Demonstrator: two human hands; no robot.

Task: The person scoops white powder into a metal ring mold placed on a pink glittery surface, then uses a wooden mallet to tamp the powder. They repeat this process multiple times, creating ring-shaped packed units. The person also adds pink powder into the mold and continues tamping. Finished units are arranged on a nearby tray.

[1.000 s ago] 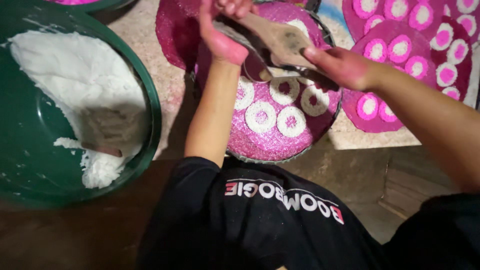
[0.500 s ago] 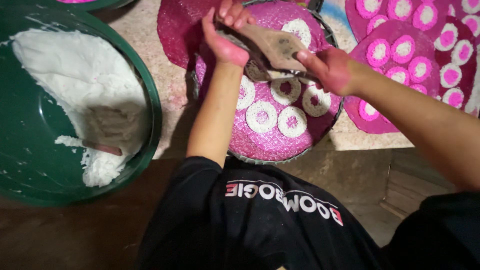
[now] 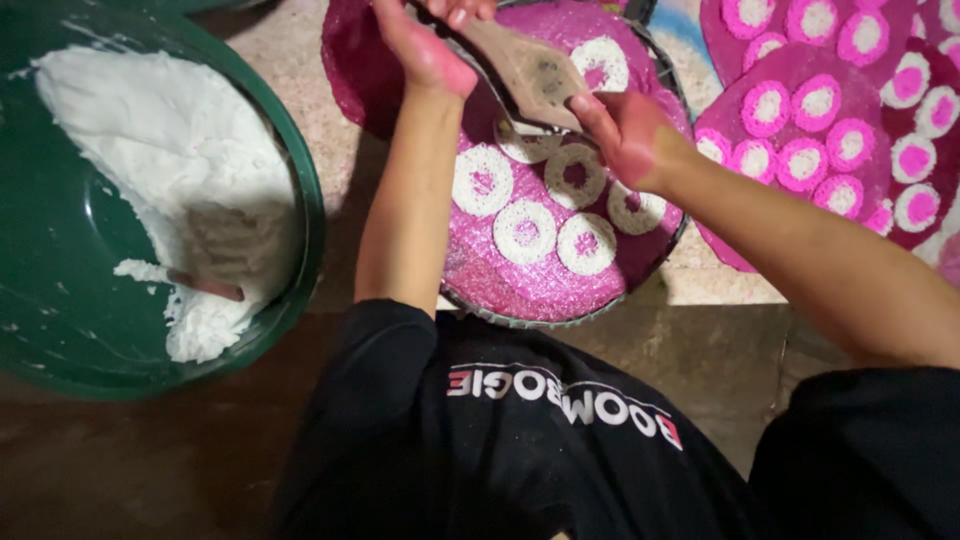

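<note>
Above the round pink tray (image 3: 560, 290), both hands grip a flat scraper (image 3: 530, 70): left hand (image 3: 425, 45), right hand (image 3: 620, 130), fingers closed on it, steadying it over white rings (image 3: 525, 230).

A single head-worn camera looks steeply down, close over the person's own lap and arms, onto the floor (image 3: 700, 340) just ahead.
</note>
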